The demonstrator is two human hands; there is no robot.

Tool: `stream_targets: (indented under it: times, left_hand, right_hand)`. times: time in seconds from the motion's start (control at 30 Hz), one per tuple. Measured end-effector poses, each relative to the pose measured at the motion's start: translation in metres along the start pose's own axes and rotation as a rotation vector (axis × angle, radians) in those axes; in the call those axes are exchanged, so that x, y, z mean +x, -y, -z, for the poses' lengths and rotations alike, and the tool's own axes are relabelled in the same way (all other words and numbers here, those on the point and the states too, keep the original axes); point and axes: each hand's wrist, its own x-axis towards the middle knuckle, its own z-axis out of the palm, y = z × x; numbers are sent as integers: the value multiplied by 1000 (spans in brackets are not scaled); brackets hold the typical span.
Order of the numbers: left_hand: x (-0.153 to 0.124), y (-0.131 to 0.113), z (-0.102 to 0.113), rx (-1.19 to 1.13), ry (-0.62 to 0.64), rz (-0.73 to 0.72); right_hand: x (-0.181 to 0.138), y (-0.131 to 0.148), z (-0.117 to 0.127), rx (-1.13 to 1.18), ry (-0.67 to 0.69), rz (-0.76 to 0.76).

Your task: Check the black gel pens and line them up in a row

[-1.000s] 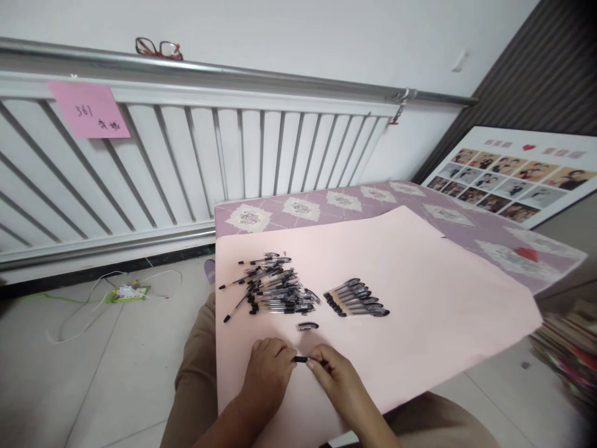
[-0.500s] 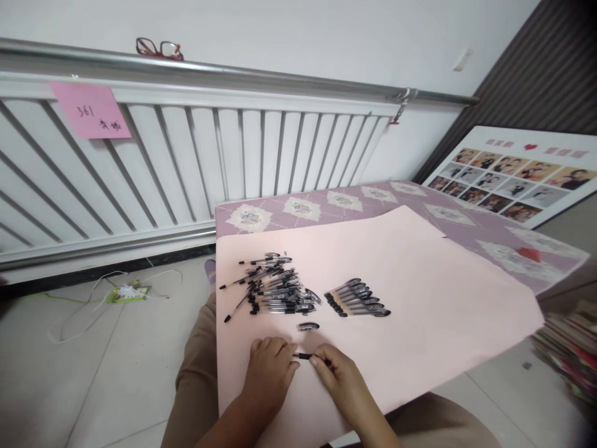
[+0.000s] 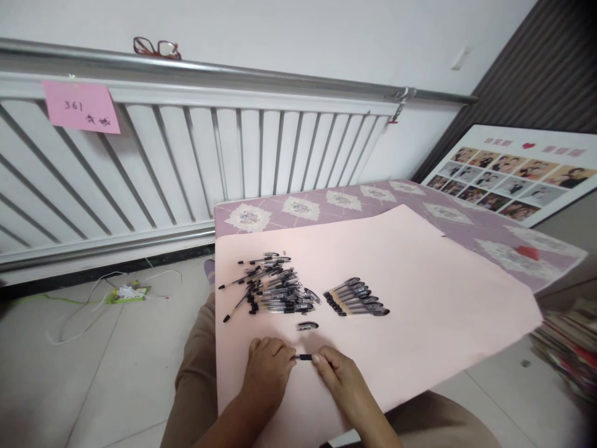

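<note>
A pen (image 3: 305, 357) with a black grip lies level between my two hands, low over the pink sheet (image 3: 373, 249). My left hand (image 3: 269, 372) is closed around its left end, and my right hand (image 3: 336, 375) pinches the right end, so both ends are hidden. Just beyond my fingers rests a loose black pen cap (image 3: 307, 326). Farther left is a jumbled pile of pens and caps (image 3: 275, 289). Right of the pile, several capped pens (image 3: 357, 297) lie side by side in a slanted row.
The sheet covers part of a table with a purple patterned cloth (image 3: 345, 199). A white radiator (image 3: 261, 149) runs behind, with eyeglasses (image 3: 157, 48) on its pipe. A photo board (image 3: 508, 177) leans at the right. A power strip (image 3: 128, 294) with cables lies on the floor.
My right hand has shifted its hold slightly to the right, so a little more of the pen's black grip shows. The pile, row and loose cap are unchanged.
</note>
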Motion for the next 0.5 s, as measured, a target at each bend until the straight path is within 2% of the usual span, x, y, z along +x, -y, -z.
stream_targets:
  times: [0.2,0.27,0.4,0.5]
  left_hand:
    - [0,-1,1,-17,-9,30]
    - [-1,0,0,-40,-19,43]
    - [-1,2,0,-116,-17,62]
    - [-1,4,0,-144,-14,69]
  right_hand:
    - [4,-2,4,34,-52,14]
    - [9,-4,6,29,-120,26]
    - [27,-9,9,-69,-279,84]
    - [41,-15,8,-180,-287,161]
